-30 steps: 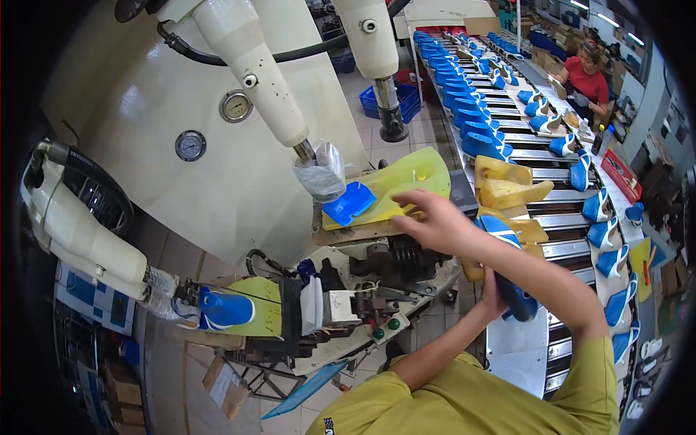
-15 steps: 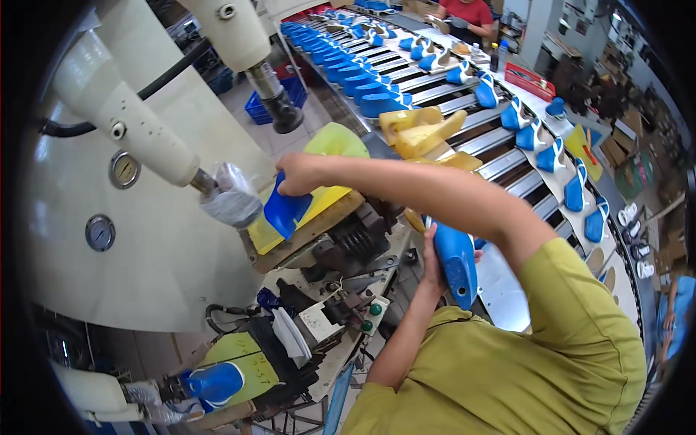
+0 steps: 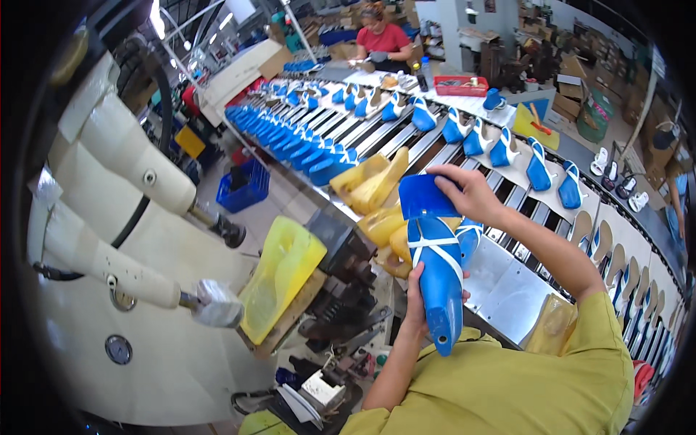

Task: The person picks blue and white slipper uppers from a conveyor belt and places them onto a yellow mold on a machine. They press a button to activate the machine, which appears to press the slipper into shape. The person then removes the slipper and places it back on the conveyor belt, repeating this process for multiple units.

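Fingers of the left hand (image 3: 414,308) curl around a blue shoe last (image 3: 439,293) from below, heel end toward the body, a grip that seems meant to leave its white straps (image 3: 437,245) and toe unobstructed. At the toe, the right hand (image 3: 467,194) pinches one edge of a blue sheet (image 3: 422,197), perhaps so that most of it stays free; whether sheet and last touch is unclear. Another blue last (image 3: 470,245) sits partly hidden behind; its support cannot be made out. Beyond lie yellow molds (image 3: 373,183) beside a roller conveyor (image 3: 424,156). Leftward, a yellow pad (image 3: 279,279) rests near a wrapped press head (image 3: 217,304). The left palm is concealed, and machinery below is cut off.
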Tool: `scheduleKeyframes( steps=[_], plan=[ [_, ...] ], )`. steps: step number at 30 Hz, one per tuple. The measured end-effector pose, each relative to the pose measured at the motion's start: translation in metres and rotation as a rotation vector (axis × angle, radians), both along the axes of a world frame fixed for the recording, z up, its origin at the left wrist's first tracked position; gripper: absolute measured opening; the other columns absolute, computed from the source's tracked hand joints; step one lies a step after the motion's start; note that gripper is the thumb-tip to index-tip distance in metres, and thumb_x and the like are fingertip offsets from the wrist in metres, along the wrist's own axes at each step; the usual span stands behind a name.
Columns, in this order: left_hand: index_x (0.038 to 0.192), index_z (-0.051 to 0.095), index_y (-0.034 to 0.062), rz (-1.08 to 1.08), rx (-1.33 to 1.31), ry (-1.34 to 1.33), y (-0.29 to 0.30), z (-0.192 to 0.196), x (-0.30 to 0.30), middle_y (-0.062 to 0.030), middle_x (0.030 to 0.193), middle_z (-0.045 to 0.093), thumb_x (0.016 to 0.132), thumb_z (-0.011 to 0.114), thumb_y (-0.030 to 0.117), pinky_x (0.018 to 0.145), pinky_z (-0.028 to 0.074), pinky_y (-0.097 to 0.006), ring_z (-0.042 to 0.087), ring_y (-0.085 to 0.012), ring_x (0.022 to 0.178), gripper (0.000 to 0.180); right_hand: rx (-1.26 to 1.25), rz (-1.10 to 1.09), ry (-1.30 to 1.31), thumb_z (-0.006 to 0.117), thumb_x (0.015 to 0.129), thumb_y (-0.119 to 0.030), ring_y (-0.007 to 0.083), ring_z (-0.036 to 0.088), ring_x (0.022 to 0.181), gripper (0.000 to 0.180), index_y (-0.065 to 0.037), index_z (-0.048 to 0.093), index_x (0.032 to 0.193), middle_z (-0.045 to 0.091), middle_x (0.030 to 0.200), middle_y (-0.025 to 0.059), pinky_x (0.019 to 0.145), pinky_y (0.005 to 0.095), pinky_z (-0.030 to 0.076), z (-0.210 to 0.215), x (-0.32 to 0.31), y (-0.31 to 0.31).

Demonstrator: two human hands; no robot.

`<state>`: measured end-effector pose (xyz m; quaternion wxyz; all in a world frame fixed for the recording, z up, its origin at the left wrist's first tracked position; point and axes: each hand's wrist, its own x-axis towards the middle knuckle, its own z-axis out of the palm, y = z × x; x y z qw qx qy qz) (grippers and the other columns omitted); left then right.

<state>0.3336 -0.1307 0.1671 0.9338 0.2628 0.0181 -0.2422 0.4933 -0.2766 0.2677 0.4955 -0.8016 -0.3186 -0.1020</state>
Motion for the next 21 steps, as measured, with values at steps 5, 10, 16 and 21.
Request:
scheduleKeyframes(
  steps=[5,10,16,21],
  plan=[
    [0.142,0.035,-0.0017,-0.017,0.050,-0.028,-0.007,0.009,0.010,-0.0250,0.116,0.062,0.090,0.041,0.068,0.067,0.059,-0.038,0.070,-0.0333,0.080,0.087,0.000,0.020,-0.101,0.059,0.096,-0.014,0.0241,0.072,0.081,0.024,-0.008,0.065,0.119,0.072,0.092,0.0146,0.072,0.0330,0.055,0.005,0.000,-0.021],
    [0.140,0.037,-0.0003,0.005,0.093,-0.018,-0.011,0.007,0.013,-0.0230,0.114,0.063,0.090,0.043,0.067,0.066,0.059,-0.037,0.070,-0.0319,0.079,0.084,0.082,-0.024,-0.068,0.060,0.096,-0.010,0.0172,0.071,0.080,0.024,-0.007,0.066,0.118,0.072,0.093,0.0138,0.071,0.0297,0.055,0.004,0.011,-0.024],
    [0.139,0.040,0.0000,-0.063,0.144,0.056,-0.012,0.011,0.019,-0.0232,0.114,0.062,0.088,0.046,0.068,0.069,0.058,-0.040,0.069,-0.0329,0.079,0.085,-0.054,0.167,0.014,0.059,0.095,-0.009,0.0209,0.072,0.086,0.023,-0.007,0.067,0.117,0.073,0.099,0.0145,0.077,0.0316,0.056,-0.016,0.016,-0.027],
    [0.139,0.040,-0.0004,-0.073,0.218,0.071,-0.010,0.011,0.021,-0.0229,0.115,0.062,0.086,0.049,0.069,0.074,0.058,-0.043,0.068,-0.0332,0.083,0.088,0.099,0.180,0.042,0.059,0.097,-0.010,0.0214,0.072,0.088,0.023,-0.008,0.067,0.117,0.073,0.097,0.0149,0.078,0.0318,0.056,-0.041,0.018,-0.016]
  ],
)
